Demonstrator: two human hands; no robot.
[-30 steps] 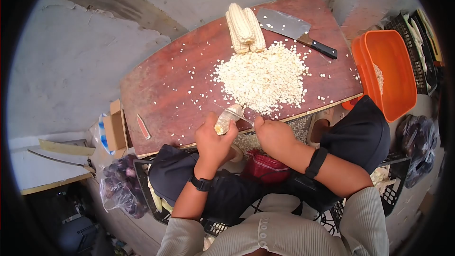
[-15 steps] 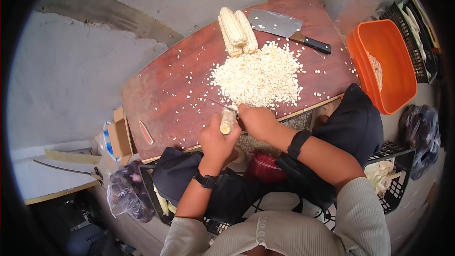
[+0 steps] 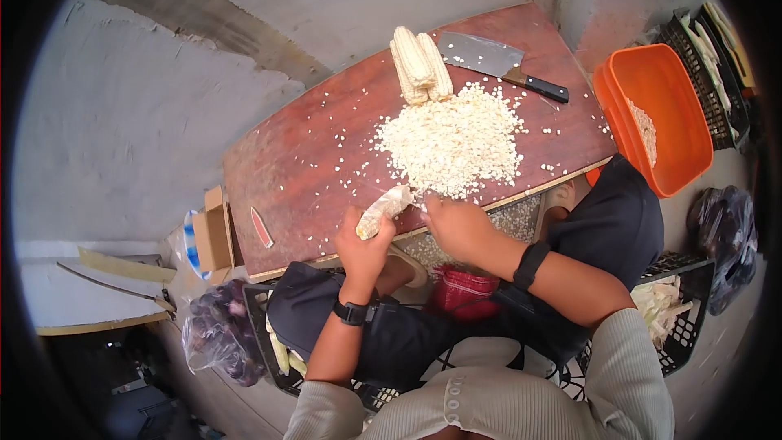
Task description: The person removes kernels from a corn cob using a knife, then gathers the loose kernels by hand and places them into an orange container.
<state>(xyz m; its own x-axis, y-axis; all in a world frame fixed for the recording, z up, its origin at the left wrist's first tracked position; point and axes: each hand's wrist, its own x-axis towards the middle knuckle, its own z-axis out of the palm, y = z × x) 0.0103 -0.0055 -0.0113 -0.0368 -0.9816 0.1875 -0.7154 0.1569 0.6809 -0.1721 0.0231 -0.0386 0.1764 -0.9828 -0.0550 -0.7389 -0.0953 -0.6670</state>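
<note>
Over the table's near edge, my left hand (image 3: 363, 248) is closed around a corn cob (image 3: 386, 210), pale and largely stripped. My right hand (image 3: 458, 228) is closed beside the cob's far end. It grips a thin-bladed knife; its blade shows across the cob in the earlier view but is hardly visible now. Just beyond both hands lies a wide heap of loose white corn kernels (image 3: 452, 140). Several whole white corn cobs (image 3: 420, 67) are stacked behind the heap. A cleaver (image 3: 485, 55) with a black handle lies to their right.
The reddish wooden table (image 3: 301, 155) has scattered kernels and a small red-and-white piece (image 3: 261, 228). An orange tub (image 3: 683, 126) with kernels stands at right. Black crates (image 3: 680, 334) flank my legs, with husks in the right one. A cardboard box (image 3: 215, 236) and plastic bags stand around.
The cob has swung from nearly upright to a slant, its far end pointing up and right. My right hand has shifted slightly right and down, away from the cob. The camera view has shifted a little.
</note>
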